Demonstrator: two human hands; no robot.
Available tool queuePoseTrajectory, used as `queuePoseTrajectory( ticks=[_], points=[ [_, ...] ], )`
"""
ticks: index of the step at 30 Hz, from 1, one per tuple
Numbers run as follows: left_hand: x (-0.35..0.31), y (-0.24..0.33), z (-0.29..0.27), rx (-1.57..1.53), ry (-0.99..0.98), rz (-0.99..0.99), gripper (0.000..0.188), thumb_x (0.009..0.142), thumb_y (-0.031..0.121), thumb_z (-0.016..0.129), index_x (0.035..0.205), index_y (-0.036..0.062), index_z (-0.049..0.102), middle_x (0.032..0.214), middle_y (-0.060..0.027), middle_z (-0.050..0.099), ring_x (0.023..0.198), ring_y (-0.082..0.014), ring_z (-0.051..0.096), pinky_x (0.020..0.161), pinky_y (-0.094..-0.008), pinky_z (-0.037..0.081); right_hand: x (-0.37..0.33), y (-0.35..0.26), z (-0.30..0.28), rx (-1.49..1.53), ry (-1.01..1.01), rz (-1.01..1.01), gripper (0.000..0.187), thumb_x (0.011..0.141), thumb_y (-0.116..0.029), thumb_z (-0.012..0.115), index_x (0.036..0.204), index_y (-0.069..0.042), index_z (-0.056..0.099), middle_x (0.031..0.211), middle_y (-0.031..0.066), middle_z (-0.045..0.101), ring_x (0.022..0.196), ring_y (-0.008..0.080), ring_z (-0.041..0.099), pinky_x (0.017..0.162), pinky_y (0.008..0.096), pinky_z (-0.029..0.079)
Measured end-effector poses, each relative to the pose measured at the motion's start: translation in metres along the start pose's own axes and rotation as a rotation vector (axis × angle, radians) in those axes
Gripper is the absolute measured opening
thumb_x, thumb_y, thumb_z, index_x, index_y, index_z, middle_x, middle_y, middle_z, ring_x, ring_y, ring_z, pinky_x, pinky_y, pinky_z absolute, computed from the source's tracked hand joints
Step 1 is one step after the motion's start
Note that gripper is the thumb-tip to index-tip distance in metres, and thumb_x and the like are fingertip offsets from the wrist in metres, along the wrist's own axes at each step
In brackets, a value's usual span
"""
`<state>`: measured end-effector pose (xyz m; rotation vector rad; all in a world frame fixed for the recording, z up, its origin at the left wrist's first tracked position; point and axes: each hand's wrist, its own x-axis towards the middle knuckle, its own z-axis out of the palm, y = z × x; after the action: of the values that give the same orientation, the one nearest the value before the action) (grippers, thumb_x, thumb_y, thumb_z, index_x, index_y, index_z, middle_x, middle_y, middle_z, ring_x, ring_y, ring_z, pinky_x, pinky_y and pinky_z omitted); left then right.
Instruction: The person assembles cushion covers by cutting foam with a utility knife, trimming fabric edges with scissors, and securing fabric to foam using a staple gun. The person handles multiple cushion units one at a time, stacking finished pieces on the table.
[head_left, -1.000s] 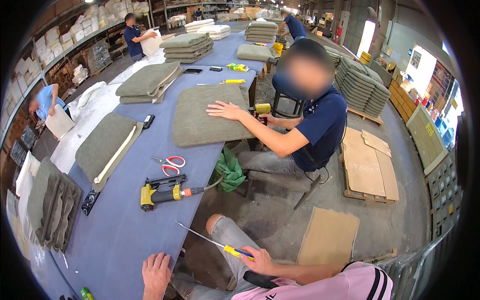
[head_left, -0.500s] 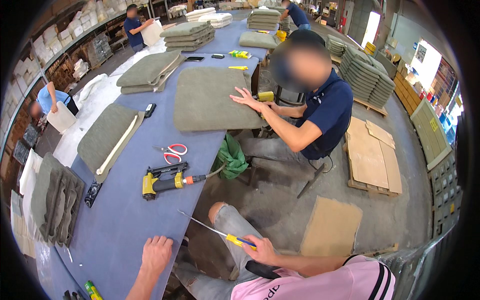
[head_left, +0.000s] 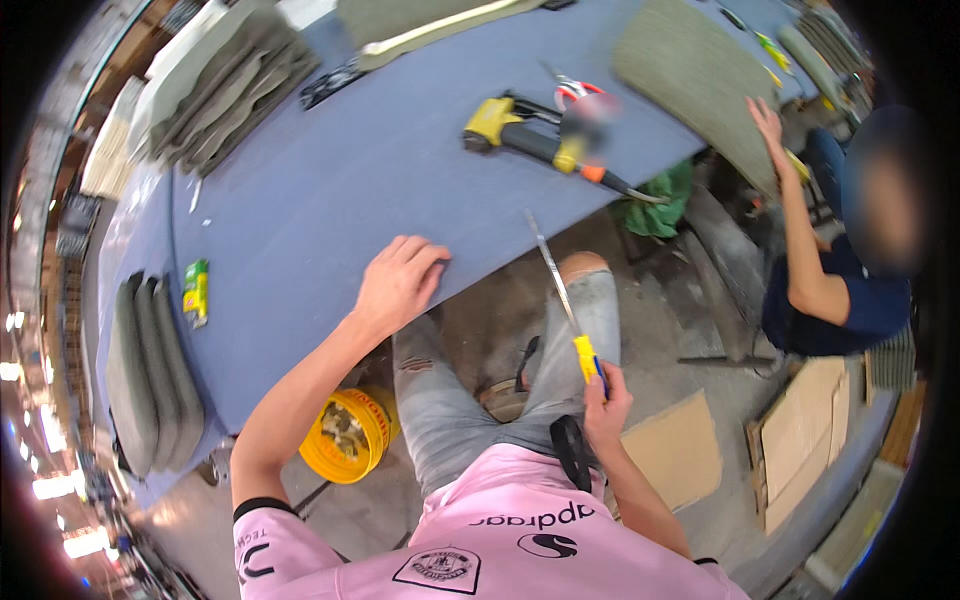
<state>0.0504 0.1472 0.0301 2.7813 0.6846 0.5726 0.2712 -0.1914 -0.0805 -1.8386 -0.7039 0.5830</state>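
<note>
My left hand [head_left: 400,283] rests palm down on the near edge of the blue table [head_left: 330,200], fingers slightly curled, holding nothing. My right hand [head_left: 605,402] grips the yellow handle of a long thin screwdriver [head_left: 562,295] over my right knee; its metal shaft points up toward the table edge. A yellow and black pneumatic stapler [head_left: 525,135] with an orange-ended hose lies on the table beyond the shaft's tip.
A co-worker in dark blue [head_left: 840,290] sits at right, a hand [head_left: 768,125] on a grey-green cushion [head_left: 695,80]. Red-handled scissors [head_left: 575,92], stacked grey cushions [head_left: 230,85], dark pads [head_left: 150,370], a small green and yellow item [head_left: 196,292]. Yellow bucket [head_left: 352,432] under the table, cardboard [head_left: 670,450] on the floor.
My head has tilted down and nearer the table, so my lap and both hands fill the view. My left hand slid forward onto the table edge; the screwdriver stays in my right hand.
</note>
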Motion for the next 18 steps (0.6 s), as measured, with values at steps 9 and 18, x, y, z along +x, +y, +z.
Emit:
queuePoseTrajectory(
  ticks=[9, 18],
  points=[
    [0.015, 0.021, 0.004, -0.043, -0.070, 0.050, 0.041, 0.086, 0.001, 0.072, 0.125, 0.0134, 0.071, 0.126, -0.0107, 0.067, 0.117, -0.0361, 0.063, 0.099, -0.0486, 0.054, 0.010, 0.001, -0.017, -0.058, 0.034, -0.015, 0.028, 0.104, -0.019, 0.068, 0.123, 0.000, 0.072, 0.084, 0.0138, 0.072, 0.071, 0.0205, 0.066, 0.069, 0.0385, 0.055],
    [0.005, 0.045, -0.025, 0.139, -0.193, 0.070, 0.038, 0.080, -0.004, 0.069, 0.117, 0.0062, 0.068, 0.120, -0.0163, 0.064, 0.111, -0.0394, 0.061, 0.092, -0.0506, 0.050, 0.000, -0.025, -0.016, -0.092, 0.064, -0.101, 0.030, 0.102, -0.033, 0.075, 0.121, -0.010, 0.074, 0.088, 0.0179, 0.077, 0.078, 0.0399, 0.078, 0.068, 0.0478, 0.060]
  ],
)
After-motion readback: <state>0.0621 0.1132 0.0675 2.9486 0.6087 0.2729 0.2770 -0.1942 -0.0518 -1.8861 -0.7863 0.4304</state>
